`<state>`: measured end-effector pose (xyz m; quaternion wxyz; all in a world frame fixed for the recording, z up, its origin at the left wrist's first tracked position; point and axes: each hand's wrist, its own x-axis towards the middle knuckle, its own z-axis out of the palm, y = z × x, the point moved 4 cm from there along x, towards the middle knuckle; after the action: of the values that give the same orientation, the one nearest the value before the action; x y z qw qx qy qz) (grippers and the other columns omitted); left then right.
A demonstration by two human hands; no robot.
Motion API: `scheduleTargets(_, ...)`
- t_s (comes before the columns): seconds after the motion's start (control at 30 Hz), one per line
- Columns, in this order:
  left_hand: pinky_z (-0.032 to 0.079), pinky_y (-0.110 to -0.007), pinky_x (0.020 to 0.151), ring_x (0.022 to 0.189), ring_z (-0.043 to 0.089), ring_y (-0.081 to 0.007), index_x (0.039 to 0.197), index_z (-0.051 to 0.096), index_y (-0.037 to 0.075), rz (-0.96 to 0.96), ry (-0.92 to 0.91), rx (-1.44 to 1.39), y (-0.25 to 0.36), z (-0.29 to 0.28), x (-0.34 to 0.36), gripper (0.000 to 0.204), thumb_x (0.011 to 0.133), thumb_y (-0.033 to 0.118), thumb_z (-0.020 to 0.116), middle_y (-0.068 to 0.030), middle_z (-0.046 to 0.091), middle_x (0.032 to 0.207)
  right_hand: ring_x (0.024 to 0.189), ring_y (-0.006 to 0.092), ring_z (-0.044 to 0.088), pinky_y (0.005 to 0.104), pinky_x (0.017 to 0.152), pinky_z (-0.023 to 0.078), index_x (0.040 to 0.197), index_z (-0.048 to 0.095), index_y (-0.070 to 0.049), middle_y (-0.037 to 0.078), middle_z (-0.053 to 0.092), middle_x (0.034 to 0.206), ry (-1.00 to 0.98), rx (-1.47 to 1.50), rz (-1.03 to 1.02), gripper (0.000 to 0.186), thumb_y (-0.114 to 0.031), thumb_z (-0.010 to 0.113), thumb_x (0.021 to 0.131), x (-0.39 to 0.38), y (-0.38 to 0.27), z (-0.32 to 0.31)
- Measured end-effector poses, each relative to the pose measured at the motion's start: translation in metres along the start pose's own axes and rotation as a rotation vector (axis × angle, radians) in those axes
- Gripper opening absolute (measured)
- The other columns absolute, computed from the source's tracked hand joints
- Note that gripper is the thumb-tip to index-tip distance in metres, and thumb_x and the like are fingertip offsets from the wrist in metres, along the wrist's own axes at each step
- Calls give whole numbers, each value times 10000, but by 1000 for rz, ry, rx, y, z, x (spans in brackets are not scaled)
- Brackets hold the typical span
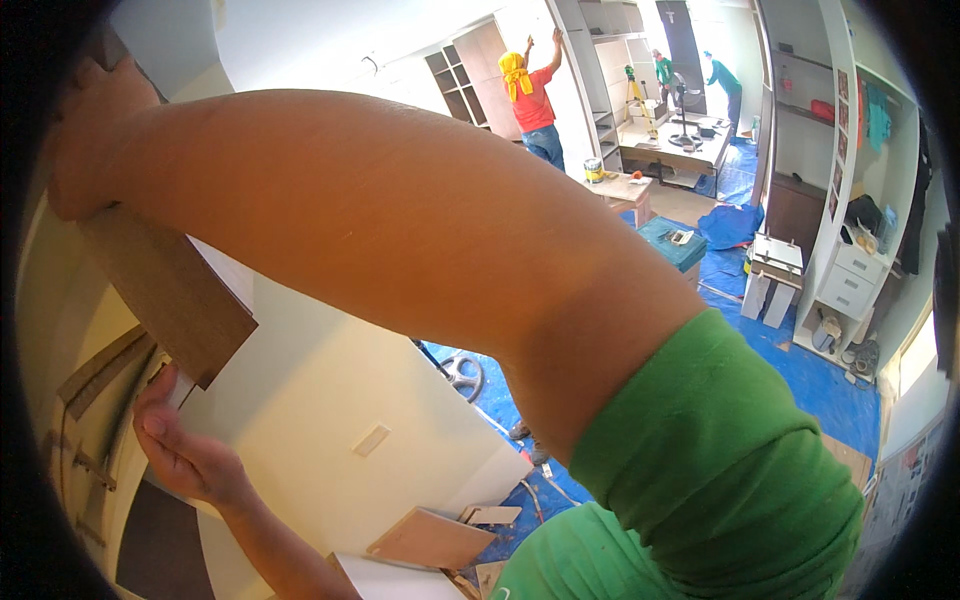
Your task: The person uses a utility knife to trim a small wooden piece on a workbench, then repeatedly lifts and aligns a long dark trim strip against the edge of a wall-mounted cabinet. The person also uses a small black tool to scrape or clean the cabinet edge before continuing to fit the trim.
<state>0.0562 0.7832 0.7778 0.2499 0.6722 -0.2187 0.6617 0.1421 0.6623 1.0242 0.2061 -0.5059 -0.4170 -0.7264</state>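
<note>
My right arm, in a green sleeve, stretches across the picture to the upper left. There my right hand (98, 135) is closed at the upper part of a brown wood-grain board (175, 285), its fingers partly hidden in the dark rim. The board slants down from under that hand and ends in a squared lower edge. Just below this end is my left hand (192, 445), raised, palm partly turned up. Its fingertips are pinched by the board's lower left corner, on something small that I cannot make out. A curved brown wooden piece (105, 370) is left of the board.
A pale wall panel (370, 370) stands beside my hands, with loose boards (430, 537) at its foot. Blue sheeting (800, 385) covers the floor. Farther off are a teal box (672, 243), open shelving (850, 260), a person in red (535, 100) and two people in green.
</note>
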Motion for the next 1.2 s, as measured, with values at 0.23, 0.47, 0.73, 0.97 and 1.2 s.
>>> scheduleTargets(0.23,535,-326,882,1050,626,-183,1149,584,-4,-32,24,62,1,5,-5,348,1118,304,427,-122,640,1153,1510,352,294,626,1155,281,1478,562,-167,133,434,1588,-91,60,31,696,-454,614,846,-3,1,-2)
scheduleTargets(0.47,487,-361,971,1081,624,-236,1090,579,-4,-25,-1,-15,-7,-1,-8,376,1077,368,527,-156,649,1149,1453,301,369,555,1146,326,1409,622,-177,84,495,1535,-111,-55,50,581,-475,503,926,-7,-6,-5)
scheduleTargets(0.73,479,-398,964,1017,627,-276,989,595,5,75,47,-9,1,3,-2,356,1025,359,611,-152,668,1044,1558,317,209,530,1210,300,1547,389,-34,154,278,1664,-490,-582,511,615,-339,456,1016,21,-54,-14)
scheduleTargets(0.97,484,-398,968,1002,623,-257,999,583,-7,142,24,9,15,2,2,284,998,269,650,-149,653,1027,1561,329,201,519,1201,328,1549,377,-18,179,249,1674,-193,1,67,625,-330,456,1014,-2,-13,-37)
scheduleTargets(1.2,490,-414,985,987,633,-244,1000,577,-1,167,7,71,20,-3,3,226,997,217,639,-145,660,1020,1545,324,243,559,1152,363,1528,443,-115,131,326,1644,-34,1,41,614,-395,476,983,-3,-15,-21)
